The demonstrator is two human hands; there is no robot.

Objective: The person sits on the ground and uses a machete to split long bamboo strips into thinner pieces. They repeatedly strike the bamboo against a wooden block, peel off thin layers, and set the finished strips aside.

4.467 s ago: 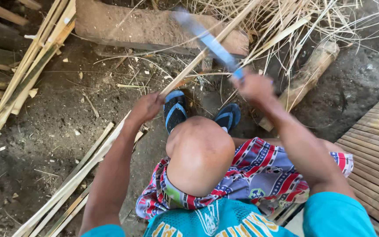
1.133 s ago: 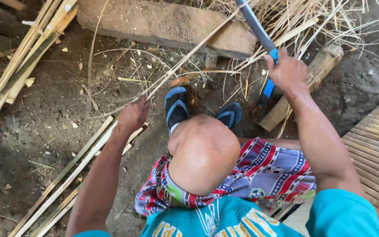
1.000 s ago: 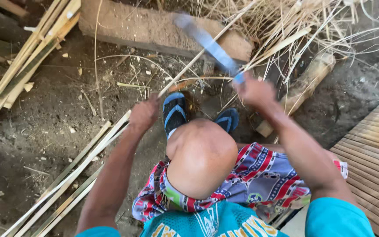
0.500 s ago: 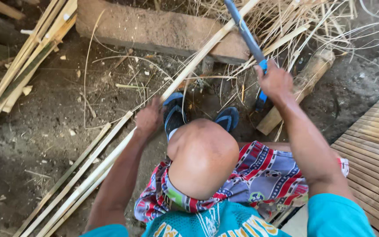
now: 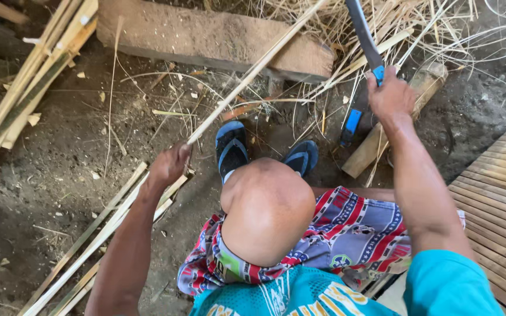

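On bare dirt ground [image 5: 60, 193], before a seated person, listed from largest to smallest:

Wooden block [image 5: 206, 38]: a long, flat-topped beam lying across the top of the view, serving as chopping rest. The far end of the strip being worked lies over it.

Slatted bamboo platform [image 5: 499, 193]: at the person's right, level and apart from the work.

Bundle of split bamboo [image 5: 24, 76]: leaning at upper left, well apart from both hands.

Heap of dry shavings [image 5: 428, 29]: behind the block, loose and tangled.

Bamboo strip [image 5: 253, 70]: long, pale, running diagonally from lower left up over the block. Further strips [image 5: 89, 246] lie beside it near the left knee.

Short log [image 5: 382, 134]: tilted, just beside the right foot.

Blue sandals [image 5: 232, 146]: both feet planted close under the strip.

Long knife [image 5: 364, 35]: dark blade, blue grip, raised and angled away from the body.

Right hand [image 5: 390, 96]: fist closed around the knife handle, arm nearly straight, wrist cocked upward.

Left hand [image 5: 170, 165]: closed around the strip at mid-length, forearm extended, elbow low by the knee.

Handling note, as judgement: the blade should meet the strip where it rests on the block, at a shallow angle along the grain; the holding hand is best kept well back from the strike point, and the feet clear.
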